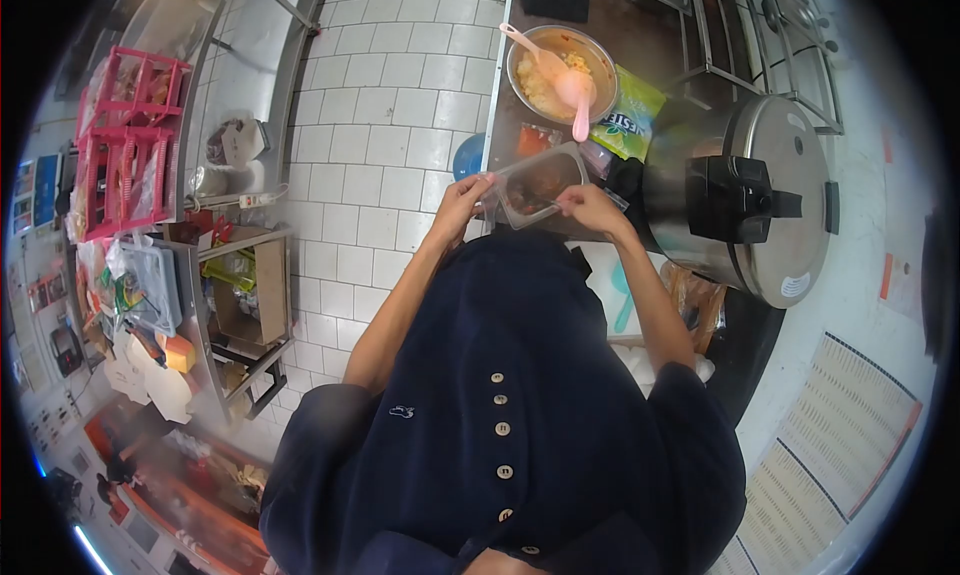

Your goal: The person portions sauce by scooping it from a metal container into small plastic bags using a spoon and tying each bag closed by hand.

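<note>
Both my hands hold a clear plastic container point(540, 183) with dark reddish food inside, at the near edge of a brown counter point(650, 35). My left hand point(462, 201) grips its left side. My right hand point(590, 207) pinches its right near corner. Just beyond the container stands a metal bowl point(598, 53) of yellow food, with a pink spoon point(572, 87) lying in it.
A large steel cooker with a black lid handle point(745, 195) stands to the right. A green packet point(628, 125) lies beside the bowl. A blue round object point(468, 157) is on the white tiled floor. Metal shelves point(230, 295) with clutter and pink crates point(125, 140) are at left.
</note>
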Motion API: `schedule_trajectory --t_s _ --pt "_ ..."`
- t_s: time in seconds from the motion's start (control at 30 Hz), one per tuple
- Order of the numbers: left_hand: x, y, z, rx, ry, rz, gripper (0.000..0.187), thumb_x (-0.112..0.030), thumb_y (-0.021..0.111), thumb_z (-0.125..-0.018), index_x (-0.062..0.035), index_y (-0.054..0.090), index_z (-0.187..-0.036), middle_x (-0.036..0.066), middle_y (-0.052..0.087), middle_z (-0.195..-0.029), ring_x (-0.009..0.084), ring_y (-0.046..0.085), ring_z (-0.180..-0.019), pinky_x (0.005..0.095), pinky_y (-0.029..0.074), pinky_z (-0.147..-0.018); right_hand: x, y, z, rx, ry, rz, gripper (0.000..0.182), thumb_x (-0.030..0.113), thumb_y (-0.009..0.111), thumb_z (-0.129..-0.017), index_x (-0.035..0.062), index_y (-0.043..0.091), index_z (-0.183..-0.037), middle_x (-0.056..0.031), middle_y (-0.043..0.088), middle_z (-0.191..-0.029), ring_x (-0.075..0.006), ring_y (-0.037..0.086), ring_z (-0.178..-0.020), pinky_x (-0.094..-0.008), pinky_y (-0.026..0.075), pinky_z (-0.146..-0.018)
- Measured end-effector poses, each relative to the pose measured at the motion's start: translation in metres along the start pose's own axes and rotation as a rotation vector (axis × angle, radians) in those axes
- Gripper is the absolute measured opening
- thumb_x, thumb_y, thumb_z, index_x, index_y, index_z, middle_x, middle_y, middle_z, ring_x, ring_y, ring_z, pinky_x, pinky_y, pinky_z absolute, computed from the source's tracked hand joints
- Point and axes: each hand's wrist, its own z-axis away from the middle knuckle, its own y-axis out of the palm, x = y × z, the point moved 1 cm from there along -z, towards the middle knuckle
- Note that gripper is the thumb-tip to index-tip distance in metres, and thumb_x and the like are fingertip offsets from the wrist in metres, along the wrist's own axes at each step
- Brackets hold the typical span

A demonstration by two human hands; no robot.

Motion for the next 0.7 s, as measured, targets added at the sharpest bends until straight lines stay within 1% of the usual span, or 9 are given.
schedule_trajectory --t_s 0.03,0.07,0.13,0.17,0.23,0.37,0.43,0.67,0.7 --pt "-0.001 0.001 0.0 0.006 -0.017 -0.003 0.044 -0.041 0.055 -0.1 -0.0025 0.065 -0.119 0.009 0.065 -0.119 0.0197 0.057 -0.11 0.0364 0.044 -0.093 -0.007 -0.003 0.002 0.034 0.032 -0.082 0.018 0.015 0.063 -0.089 -0.0009 0.071 -0.095 -0.0062 0.068 -0.078 -0.0143 0.063 -0.073 -0.0287 0.049 -0.068" --pt "0.002 0.001 0.0 0.005 -0.016 -0.004 0.044 -0.041 0.055 -0.1 -0.0025 0.065 -0.119 0.009 0.065 -0.119 0.0197 0.057 -0.11 0.0364 0.044 -0.093 -0.01 -0.006 0.007 0.034 0.03 -0.081 0.018 0.015 0.063 -0.089 -0.0009 0.071 -0.095 -0.0062 0.068 -0.078 -0.0143 0.063 -0.073 -0.0287 0.049 -0.068" --pt "0.006 0.001 -0.003 0.02 -0.006 0.041 0.045 -0.042 0.055 -0.1 -0.0022 0.065 -0.12 0.008 0.064 -0.12 0.0195 0.058 -0.11 0.0352 0.045 -0.091 -0.015 -0.011 0.021 0.067 0.185 -0.245 0.017 0.015 0.061 -0.093 0.0027 0.07 -0.101 0.0003 0.066 -0.083 -0.0094 0.057 -0.069 -0.0249 0.046 -0.064" --pt "0.005 0.001 -0.003 0.019 -0.003 0.041 0.045 -0.042 0.055 -0.1 -0.0022 0.065 -0.12 0.008 0.064 -0.12 0.0195 0.058 -0.11 0.0352 0.045 -0.091 -0.018 -0.012 0.026 0.067 0.182 -0.243 0.017 0.015 0.061 -0.093 0.0027 0.07 -0.101 0.0003 0.066 -0.083 -0.0094 0.057 -0.069 -0.0249 0.046 -0.064" --pt "0.005 0.0 -0.003 0.02 -0.013 0.052 0.046 -0.042 0.056 -0.1 -0.0019 0.065 -0.12 0.008 0.063 -0.121 0.019 0.058 -0.109 0.0346 0.046 -0.091 -0.023 -0.011 0.035 0.117 0.34 -0.502 0.014 0.011 0.059 -0.092 0.0077 0.067 -0.103 0.0062 0.061 -0.082 -0.0013 0.04 -0.06 -0.0193 0.03 -0.051" --pt "0.006 -0.002 -0.005 0.023 -0.002 0.053 0.046 -0.042 0.056 -0.1 -0.0017 0.065 -0.12 0.008 0.063 -0.12 0.0184 0.058 -0.107 0.034 0.046 -0.091 -0.027 0.0 0.04 0.009 0.348 -0.475 0.013 0.01 0.058 -0.091 0.0091 0.066 -0.102 0.0063 0.063 -0.087 -0.0002 0.038 -0.058 -0.0186 0.03 -0.05" --pt "0.004 -0.001 -0.004 0.017 -0.002 0.028 0.045 -0.042 0.056 -0.1 -0.0019 0.065 -0.12 0.008 0.063 -0.119 0.0179 0.058 -0.105 0.034 0.046 -0.092 -0.027 0.002 0.04 -0.063 0.259 -0.423 0.015 0.009 0.058 -0.09 0.0095 0.066 -0.102 0.0051 0.065 -0.093 -0.0007 0.038 -0.058 -0.0184 0.03 -0.05" --pt "0.002 -0.002 -0.003 0.012 -0.01 0.037 0.046 -0.043 0.057 -0.099 -0.0022 0.065 -0.119 0.007 0.063 -0.119 0.0169 0.057 -0.103 0.0338 0.047 -0.092 -0.03 0.003 0.037 -0.07 0.234 -0.405 0.017 0.005 0.057 -0.088 0.0076 0.065 -0.103 0.003 0.067 -0.1 -0.0007 0.039 -0.06 -0.0188 0.031 -0.051" --pt "0.001 -0.002 -0.002 0.007 -0.015 0.048 0.046 -0.043 0.057 -0.099 -0.0021 0.065 -0.118 0.007 0.063 -0.119 0.0169 0.057 -0.103 0.0338 0.047 -0.091 -0.03 0.003 0.037 -0.057 0.243 -0.405 0.018 0.008 0.058 -0.09 0.0051 0.066 -0.106 0.0021 0.067 -0.099 -0.0032 0.047 -0.071 -0.0201 0.037 -0.06"
